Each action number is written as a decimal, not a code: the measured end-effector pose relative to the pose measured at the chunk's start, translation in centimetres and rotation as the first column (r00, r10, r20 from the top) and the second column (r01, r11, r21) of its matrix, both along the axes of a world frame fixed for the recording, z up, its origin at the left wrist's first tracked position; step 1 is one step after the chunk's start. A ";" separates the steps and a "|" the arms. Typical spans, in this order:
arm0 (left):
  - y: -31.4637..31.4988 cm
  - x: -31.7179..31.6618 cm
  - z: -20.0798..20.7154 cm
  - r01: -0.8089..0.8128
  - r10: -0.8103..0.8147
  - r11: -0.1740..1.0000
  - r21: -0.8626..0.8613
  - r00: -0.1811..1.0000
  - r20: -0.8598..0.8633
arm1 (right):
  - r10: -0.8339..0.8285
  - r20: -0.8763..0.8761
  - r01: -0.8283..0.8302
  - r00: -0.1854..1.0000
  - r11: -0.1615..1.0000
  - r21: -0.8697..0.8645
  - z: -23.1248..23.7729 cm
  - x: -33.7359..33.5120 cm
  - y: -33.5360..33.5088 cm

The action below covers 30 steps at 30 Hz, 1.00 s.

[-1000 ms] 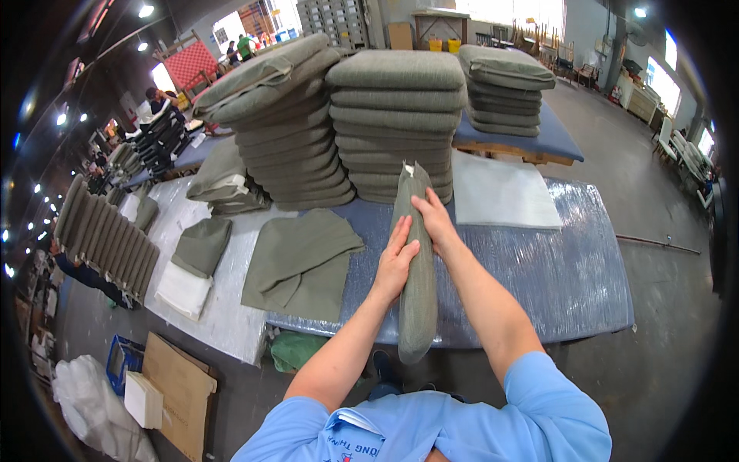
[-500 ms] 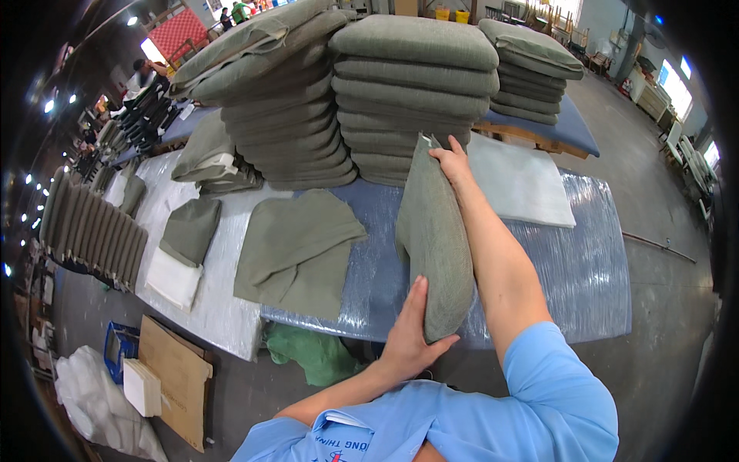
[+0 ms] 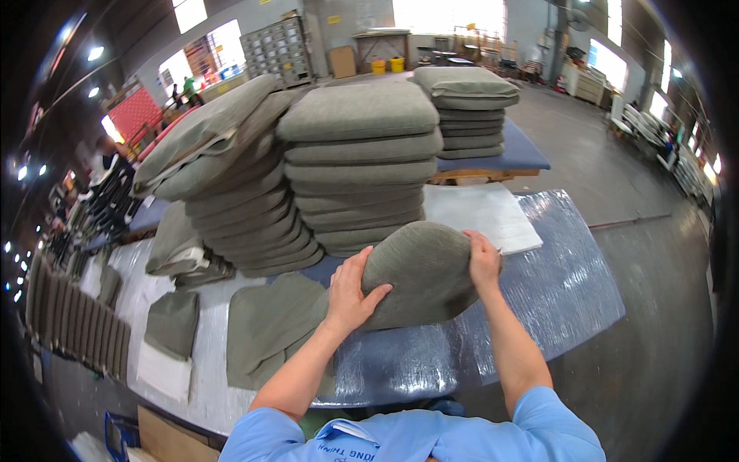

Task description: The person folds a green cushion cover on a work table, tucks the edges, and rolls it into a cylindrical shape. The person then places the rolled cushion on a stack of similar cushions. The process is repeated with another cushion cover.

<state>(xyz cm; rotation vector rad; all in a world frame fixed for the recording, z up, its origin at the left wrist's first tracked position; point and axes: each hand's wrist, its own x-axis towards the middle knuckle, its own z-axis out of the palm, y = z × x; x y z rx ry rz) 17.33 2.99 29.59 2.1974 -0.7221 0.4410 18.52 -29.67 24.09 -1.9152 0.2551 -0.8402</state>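
- The cushion is between the person's two hands, over the near part of the table, its broad face turned toward the wearer.
- Its longer visible span runs side to side, from one hand to the other; foreshortening makes its true long axis hard to judge.
- The left hand grasps the cushion's left edge, thumb laid on the near face, fingers along the upper side.
- The right hand grips the right edge near its upper corner; some of its fingers are hidden.
- Whether the cushion's lower edge touches the table cannot be told.
- The middle stack stands just beyond the cushion, toward the upper left, so the left hand is the nearer one to it.
- The white sheet lies behind the right hand, which is nearer to it.
- The loose cloth lies flat on the table, left of the left hand.
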 end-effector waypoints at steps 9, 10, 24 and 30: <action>-5.3 -1.1 -2.0 -0.010 0.007 0.993 0.117 1.000 0.027 | -0.010 0.169 0.040 0.986 0.983 -0.178 7.3 -4.9 -2.7; -4.0 -0.9 -3.5 -0.095 0.110 0.978 0.185 0.991 -0.075 | -0.038 0.140 0.052 0.989 0.993 -0.102 6.0 -5.3 -4.5; -17.9 -0.6 -13.9 -0.352 -0.107 0.621 -0.700 0.847 -0.521 | -0.126 -0.017 0.118 0.992 0.872 0.474 -5.5 -10.0 -26.5; -21.7 -1.1 -9.0 -0.107 0.022 0.890 -0.443 0.981 -0.195 | 0.156 0.019 -0.123 0.988 0.842 -0.525 4.4 -8.9 -19.6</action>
